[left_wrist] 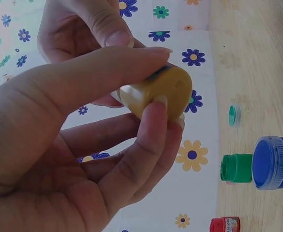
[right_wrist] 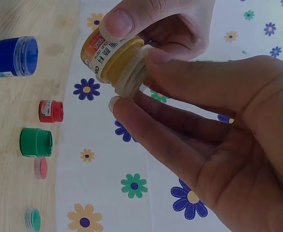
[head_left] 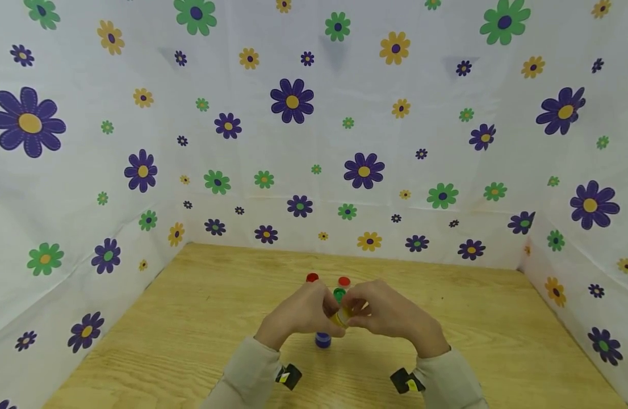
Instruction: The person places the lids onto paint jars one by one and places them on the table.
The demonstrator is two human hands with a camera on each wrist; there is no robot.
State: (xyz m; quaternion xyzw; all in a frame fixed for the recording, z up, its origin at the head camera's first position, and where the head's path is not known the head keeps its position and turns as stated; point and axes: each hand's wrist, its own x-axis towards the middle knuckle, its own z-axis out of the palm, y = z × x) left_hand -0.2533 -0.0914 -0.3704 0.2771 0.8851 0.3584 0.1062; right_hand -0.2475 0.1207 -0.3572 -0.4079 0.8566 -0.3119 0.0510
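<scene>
A small yellow paint jar with a printed label is held up in the air between both hands. My left hand grips the jar's body between thumb and fingers. At the jar's other end, my right hand pinches the clear lid with thumb and fingertips. The lid sits on the jar's mouth; whether it is loose I cannot tell. In the left wrist view the jar's yellow base faces the camera, and the fingers hide much of the rest.
On the wooden table stand a lidded blue jar, an uncapped green jar and an uncapped red jar. A red lid and a green lid lie apart. Flower-patterned cloth encloses the back and sides.
</scene>
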